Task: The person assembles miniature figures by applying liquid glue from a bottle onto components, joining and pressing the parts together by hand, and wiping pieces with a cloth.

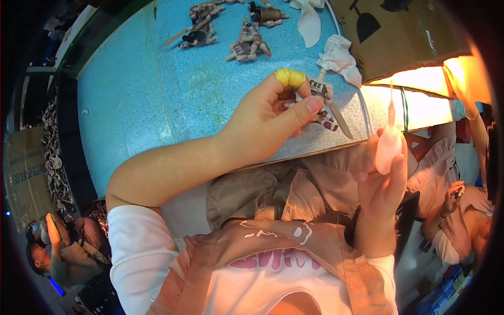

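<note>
Over the near right edge of the blue worktop (157,110), my left hand (262,118) pinches a small figurine (321,90) between thumb and fingers. The figurine has dark and pale patches, and a flat grey blade shape (340,119) slants down beside it. Yellow tape (290,77) wraps one finger of this hand. To the right, in front of the table edge, my right hand (382,186) grips a pale squeeze bottle (388,149) upright, its thin tip pointing up. The tip is apart from the figurine. Part of the figurine is hidden behind my fingers.
Several similar figurines (251,44) lie at the far side. A crumpled white cloth (340,59) and a white cable (366,110) lie near brown cardboard (388,37) at right, above bright light. A container of small parts (52,152) stands at left. Co-workers sit on both sides.
</note>
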`<action>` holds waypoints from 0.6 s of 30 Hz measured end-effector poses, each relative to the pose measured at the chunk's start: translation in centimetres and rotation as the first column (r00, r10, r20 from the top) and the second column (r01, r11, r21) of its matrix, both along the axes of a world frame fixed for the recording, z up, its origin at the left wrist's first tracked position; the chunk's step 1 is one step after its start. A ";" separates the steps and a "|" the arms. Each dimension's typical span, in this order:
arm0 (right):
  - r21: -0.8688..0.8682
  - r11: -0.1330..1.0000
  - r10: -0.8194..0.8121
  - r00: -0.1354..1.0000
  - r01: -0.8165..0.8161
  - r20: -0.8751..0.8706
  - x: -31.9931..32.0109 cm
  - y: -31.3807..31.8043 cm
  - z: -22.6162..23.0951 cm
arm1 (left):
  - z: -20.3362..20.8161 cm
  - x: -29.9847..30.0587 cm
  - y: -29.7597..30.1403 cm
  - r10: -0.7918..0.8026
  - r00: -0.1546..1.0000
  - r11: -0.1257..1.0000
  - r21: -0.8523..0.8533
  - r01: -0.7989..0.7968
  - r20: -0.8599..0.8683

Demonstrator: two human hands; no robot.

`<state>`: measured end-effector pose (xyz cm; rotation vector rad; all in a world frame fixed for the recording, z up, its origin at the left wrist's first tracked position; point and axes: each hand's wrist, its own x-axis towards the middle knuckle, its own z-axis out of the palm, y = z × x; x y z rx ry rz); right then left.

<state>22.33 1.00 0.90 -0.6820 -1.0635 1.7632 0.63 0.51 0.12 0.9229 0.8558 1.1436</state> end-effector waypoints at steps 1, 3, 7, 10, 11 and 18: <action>0.061 0.995 -0.089 0.990 0.083 0.106 0.3 -0.3 -0.1 | -0.1 -0.1 -0.3 0.028 0.989 0.997 0.079 -0.017 -0.143; 0.180 0.967 -0.210 0.961 0.178 0.177 0.4 -0.7 0.0 | -0.4 0.5 -0.7 0.095 0.994 0.990 0.115 -0.087 -0.062; 0.443 0.833 -0.404 0.911 0.331 0.078 -0.1 -1.8 -0.2 | -0.3 0.7 -1.1 0.075 0.983 0.988 0.149 -0.051 -0.166; 0.563 0.789 -0.360 0.928 0.247 0.097 0.5 -3.3 -0.3 | -0.4 0.4 -1.3 0.126 0.943 0.969 0.240 -0.051 -0.309; 0.680 0.707 -0.351 0.931 0.195 0.098 0.7 -2.9 -0.5 | -0.7 0.6 -1.3 0.130 0.945 0.970 0.236 -0.058 -0.300; 0.792 0.523 -0.615 0.783 0.316 0.094 -3.5 -3.1 0.4 | -1.6 1.1 -0.9 0.271 0.935 0.907 0.387 -0.167 -0.231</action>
